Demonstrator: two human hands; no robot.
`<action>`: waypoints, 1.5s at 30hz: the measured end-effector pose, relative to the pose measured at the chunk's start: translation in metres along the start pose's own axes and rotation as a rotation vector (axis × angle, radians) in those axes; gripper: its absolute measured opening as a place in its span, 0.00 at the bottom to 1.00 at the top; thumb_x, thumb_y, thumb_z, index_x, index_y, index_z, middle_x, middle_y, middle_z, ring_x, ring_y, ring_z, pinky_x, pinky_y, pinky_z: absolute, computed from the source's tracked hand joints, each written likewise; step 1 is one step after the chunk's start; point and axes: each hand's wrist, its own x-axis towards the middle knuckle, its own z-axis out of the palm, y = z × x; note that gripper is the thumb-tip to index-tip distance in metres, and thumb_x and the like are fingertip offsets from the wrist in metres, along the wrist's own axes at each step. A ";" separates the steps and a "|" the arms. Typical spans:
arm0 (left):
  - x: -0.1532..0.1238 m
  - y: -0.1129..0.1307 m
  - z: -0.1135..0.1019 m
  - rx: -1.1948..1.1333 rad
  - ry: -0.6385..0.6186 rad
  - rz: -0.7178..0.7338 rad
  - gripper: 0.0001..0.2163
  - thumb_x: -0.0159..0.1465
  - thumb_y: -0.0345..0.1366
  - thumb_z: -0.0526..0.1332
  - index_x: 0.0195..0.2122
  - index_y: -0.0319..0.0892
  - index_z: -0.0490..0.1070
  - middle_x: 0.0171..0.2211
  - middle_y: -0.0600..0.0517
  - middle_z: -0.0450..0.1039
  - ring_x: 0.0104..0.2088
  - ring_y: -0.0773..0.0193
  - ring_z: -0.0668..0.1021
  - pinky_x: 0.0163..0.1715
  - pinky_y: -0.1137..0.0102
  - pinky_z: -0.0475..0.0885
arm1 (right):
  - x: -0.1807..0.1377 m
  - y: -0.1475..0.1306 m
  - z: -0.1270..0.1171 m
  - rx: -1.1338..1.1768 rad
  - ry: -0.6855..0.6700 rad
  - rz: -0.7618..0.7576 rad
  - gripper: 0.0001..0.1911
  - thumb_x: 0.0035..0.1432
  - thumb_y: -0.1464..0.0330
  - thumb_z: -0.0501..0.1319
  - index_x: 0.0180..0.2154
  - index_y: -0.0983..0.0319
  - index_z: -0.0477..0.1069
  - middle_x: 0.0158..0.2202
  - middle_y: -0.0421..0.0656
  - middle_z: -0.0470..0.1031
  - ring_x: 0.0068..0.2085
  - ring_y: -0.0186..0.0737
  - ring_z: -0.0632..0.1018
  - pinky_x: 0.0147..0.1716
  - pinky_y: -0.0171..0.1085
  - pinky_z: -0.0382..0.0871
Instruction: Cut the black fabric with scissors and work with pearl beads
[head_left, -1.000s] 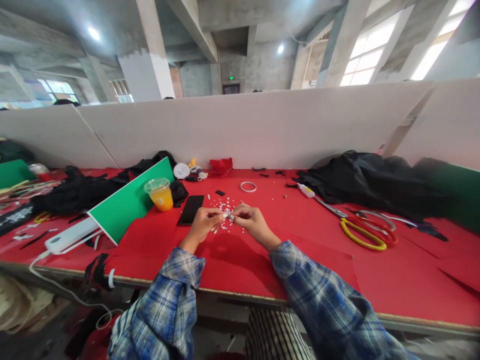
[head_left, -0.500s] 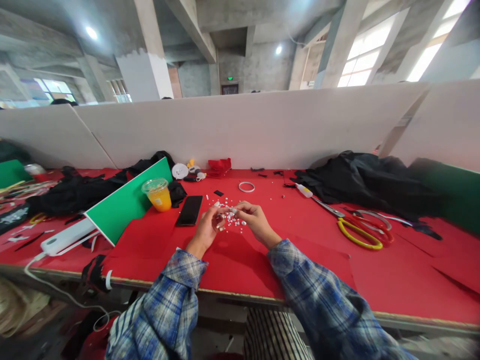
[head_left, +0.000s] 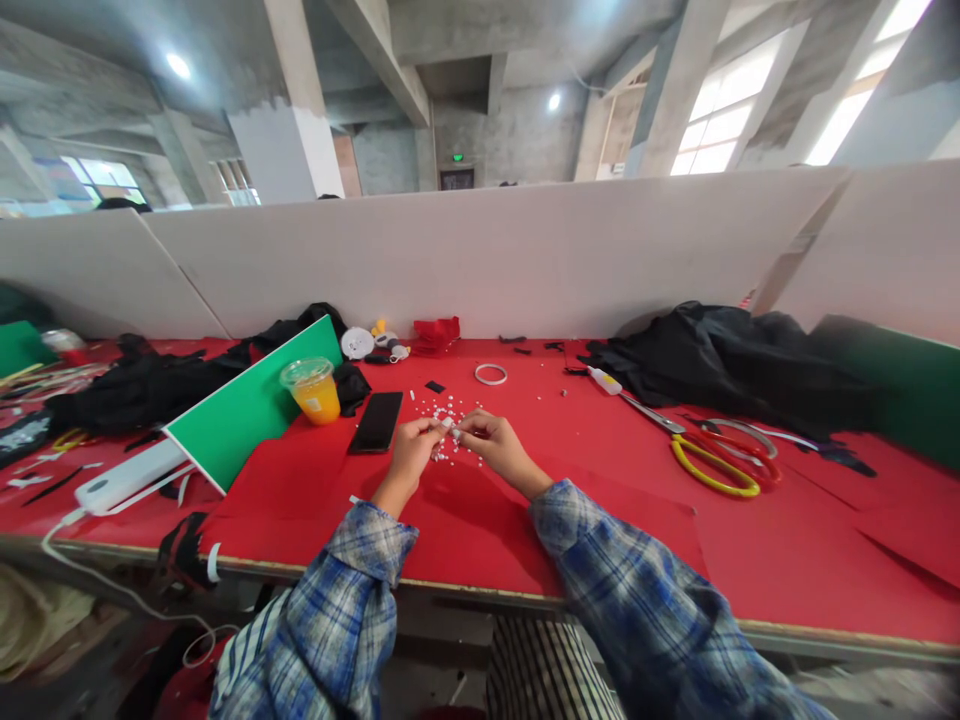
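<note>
My left hand and my right hand meet fingertip to fingertip above the red table, just in front of a scatter of several small white beads. Both hands are closed in a pinch on a tiny white piece between them; it is too small to name. Blue plaid sleeves cover both forearms.
A black phone lies left of the hands, with an orange drink cup and a tilted green board beyond it. Yellow-handled scissors and red-handled ones lie to the right, near black fabric. A white ring sits farther back.
Half a second ago my left fingers were spread apart near the beads; now they are pinched again against my right fingertips. Both hands stay over the same spot.
</note>
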 end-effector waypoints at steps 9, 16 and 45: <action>0.002 -0.004 -0.002 -0.049 0.014 0.016 0.14 0.44 0.45 0.67 0.18 0.39 0.69 0.11 0.60 0.58 0.14 0.74 0.60 0.15 0.76 0.53 | -0.001 -0.002 0.001 0.103 -0.015 0.032 0.09 0.48 0.61 0.64 0.27 0.61 0.75 0.29 0.40 0.72 0.32 0.36 0.72 0.35 0.37 0.64; 0.006 0.001 -0.006 -0.165 0.097 -0.068 0.17 0.51 0.49 0.64 0.25 0.36 0.76 0.15 0.55 0.67 0.15 0.72 0.67 0.16 0.76 0.60 | 0.000 -0.001 0.000 0.237 0.013 0.124 0.10 0.46 0.62 0.66 0.27 0.62 0.75 0.29 0.39 0.72 0.32 0.34 0.72 0.36 0.36 0.65; 0.007 0.006 -0.011 -0.054 0.069 -0.015 0.21 0.54 0.54 0.62 0.30 0.37 0.74 0.24 0.48 0.77 0.20 0.65 0.75 0.18 0.73 0.66 | 0.001 -0.008 -0.005 0.325 0.086 0.201 0.12 0.46 0.60 0.65 0.24 0.63 0.73 0.20 0.37 0.70 0.24 0.31 0.68 0.29 0.35 0.62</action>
